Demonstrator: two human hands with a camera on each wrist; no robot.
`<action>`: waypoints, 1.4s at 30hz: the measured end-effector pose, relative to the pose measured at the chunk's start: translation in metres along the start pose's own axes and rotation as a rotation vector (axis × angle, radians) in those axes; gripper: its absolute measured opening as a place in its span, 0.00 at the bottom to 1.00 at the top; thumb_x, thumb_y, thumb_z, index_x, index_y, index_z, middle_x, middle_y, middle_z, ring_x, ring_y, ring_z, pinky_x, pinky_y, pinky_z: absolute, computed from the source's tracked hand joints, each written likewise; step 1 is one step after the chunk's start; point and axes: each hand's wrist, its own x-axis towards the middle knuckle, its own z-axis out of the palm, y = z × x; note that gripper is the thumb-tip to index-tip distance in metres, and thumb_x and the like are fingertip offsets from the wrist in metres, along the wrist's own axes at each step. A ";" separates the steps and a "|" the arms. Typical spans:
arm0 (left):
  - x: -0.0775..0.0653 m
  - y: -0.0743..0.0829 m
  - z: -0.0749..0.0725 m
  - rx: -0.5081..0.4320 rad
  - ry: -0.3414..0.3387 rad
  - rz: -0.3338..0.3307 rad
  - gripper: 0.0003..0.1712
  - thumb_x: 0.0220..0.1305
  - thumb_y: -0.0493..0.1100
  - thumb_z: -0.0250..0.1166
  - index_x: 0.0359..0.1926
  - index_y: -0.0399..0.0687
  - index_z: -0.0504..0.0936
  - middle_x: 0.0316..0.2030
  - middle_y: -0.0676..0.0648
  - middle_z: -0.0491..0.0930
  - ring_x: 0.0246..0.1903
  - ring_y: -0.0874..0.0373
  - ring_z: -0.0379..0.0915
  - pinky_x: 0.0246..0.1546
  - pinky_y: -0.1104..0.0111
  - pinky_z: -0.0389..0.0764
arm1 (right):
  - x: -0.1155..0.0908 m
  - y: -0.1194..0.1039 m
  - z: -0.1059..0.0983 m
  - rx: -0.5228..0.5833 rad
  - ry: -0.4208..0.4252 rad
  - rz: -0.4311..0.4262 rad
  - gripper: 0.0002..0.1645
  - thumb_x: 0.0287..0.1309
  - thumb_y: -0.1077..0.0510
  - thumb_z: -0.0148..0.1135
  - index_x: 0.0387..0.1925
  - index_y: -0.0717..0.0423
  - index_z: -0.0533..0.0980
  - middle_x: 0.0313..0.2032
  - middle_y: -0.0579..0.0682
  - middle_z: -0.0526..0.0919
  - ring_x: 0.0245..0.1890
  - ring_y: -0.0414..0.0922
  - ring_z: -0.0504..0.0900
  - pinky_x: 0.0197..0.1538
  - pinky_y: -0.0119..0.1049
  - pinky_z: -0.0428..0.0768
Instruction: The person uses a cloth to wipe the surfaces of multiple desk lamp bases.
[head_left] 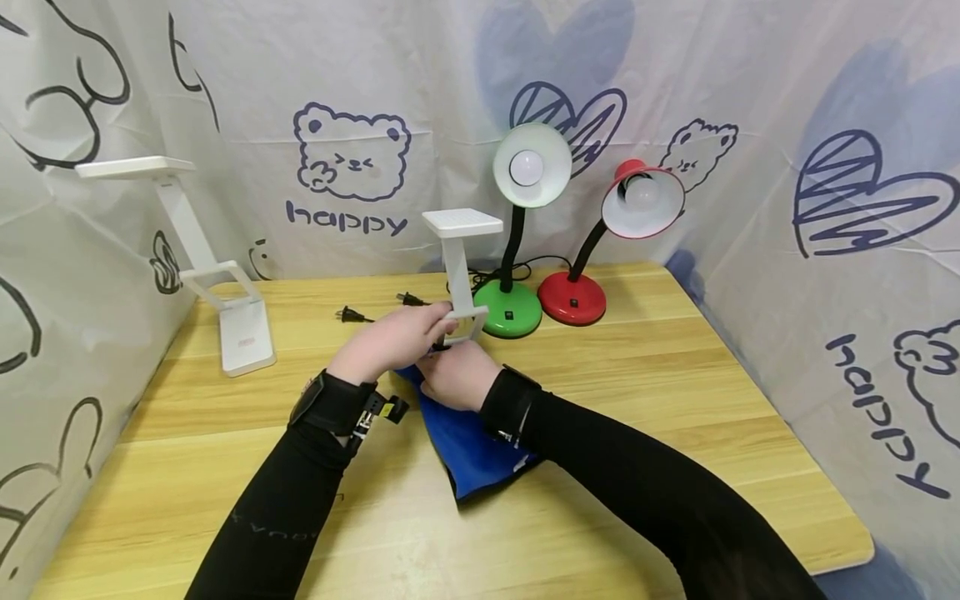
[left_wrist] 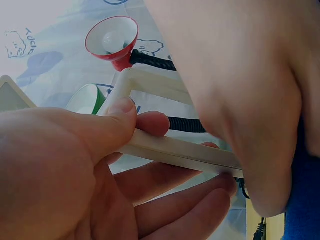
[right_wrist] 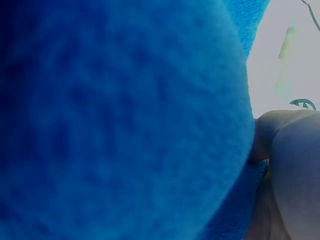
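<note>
My left hand grips a white folding desk lamp by its lower arm. In the left wrist view the thumb and index finger pinch one bar of the lamp's frame, while the other fingers lie beneath it. Close against it, my right hand holds a blue cloth at the lamp's lower end. The cloth hangs down toward the front, and it fills most of the right wrist view. The lamp's base is hidden behind the hands and the cloth.
A second white desk lamp stands at the left. Behind the hands are a green lamp and a red lamp with flexible black necks. Black plugs lie on the wooden table; printed curtains surround it.
</note>
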 end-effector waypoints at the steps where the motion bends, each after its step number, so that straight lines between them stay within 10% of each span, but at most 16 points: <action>1: 0.000 0.000 0.000 0.000 -0.001 0.004 0.16 0.77 0.57 0.42 0.49 0.58 0.72 0.36 0.47 0.78 0.33 0.55 0.73 0.36 0.59 0.71 | -0.001 0.000 -0.001 0.004 -0.016 -0.009 0.18 0.61 0.46 0.59 0.49 0.47 0.77 0.16 0.40 0.73 0.18 0.39 0.76 0.21 0.35 0.70; 14: 0.001 0.003 0.000 -0.019 -0.023 -0.025 0.16 0.77 0.56 0.42 0.45 0.54 0.71 0.29 0.49 0.71 0.27 0.55 0.68 0.31 0.62 0.68 | -0.049 -0.004 -0.022 0.457 -0.366 -0.052 0.15 0.69 0.43 0.47 0.49 0.43 0.71 0.21 0.40 0.73 0.22 0.38 0.73 0.24 0.35 0.68; 23: 0.003 0.004 0.003 -0.032 -0.017 -0.035 0.15 0.76 0.57 0.43 0.44 0.56 0.71 0.29 0.50 0.71 0.24 0.56 0.66 0.25 0.64 0.67 | -0.097 0.046 -0.004 1.191 -0.343 0.086 0.12 0.70 0.51 0.46 0.50 0.42 0.73 0.37 0.41 0.74 0.38 0.39 0.76 0.42 0.33 0.73; 29: 0.004 0.005 0.002 -0.040 -0.021 -0.039 0.17 0.76 0.56 0.43 0.45 0.52 0.72 0.30 0.50 0.71 0.25 0.56 0.66 0.25 0.64 0.67 | -0.133 0.081 0.019 1.902 -0.011 0.375 0.22 0.69 0.60 0.43 0.61 0.46 0.70 0.54 0.44 0.75 0.50 0.41 0.76 0.54 0.35 0.73; 35: 0.003 0.005 0.002 -0.043 -0.011 -0.062 0.13 0.76 0.57 0.43 0.43 0.58 0.70 0.32 0.49 0.73 0.25 0.56 0.66 0.26 0.63 0.67 | -0.152 0.104 0.040 2.693 0.564 0.142 0.26 0.71 0.60 0.30 0.63 0.47 0.67 0.58 0.45 0.75 0.56 0.41 0.74 0.59 0.36 0.70; 38: 0.003 0.005 0.002 -0.044 0.000 -0.072 0.14 0.76 0.57 0.43 0.45 0.58 0.71 0.37 0.48 0.76 0.29 0.55 0.69 0.28 0.62 0.68 | -0.159 0.112 0.045 2.790 0.702 0.144 0.25 0.71 0.49 0.35 0.62 0.49 0.69 0.52 0.47 0.78 0.50 0.43 0.75 0.55 0.38 0.71; 42: 0.004 0.003 0.004 -0.048 0.012 -0.076 0.15 0.76 0.57 0.42 0.45 0.58 0.71 0.41 0.46 0.78 0.33 0.54 0.71 0.31 0.61 0.69 | -0.165 0.116 0.047 2.727 0.753 0.392 0.25 0.72 0.39 0.39 0.56 0.46 0.73 0.44 0.44 0.80 0.41 0.41 0.77 0.46 0.36 0.73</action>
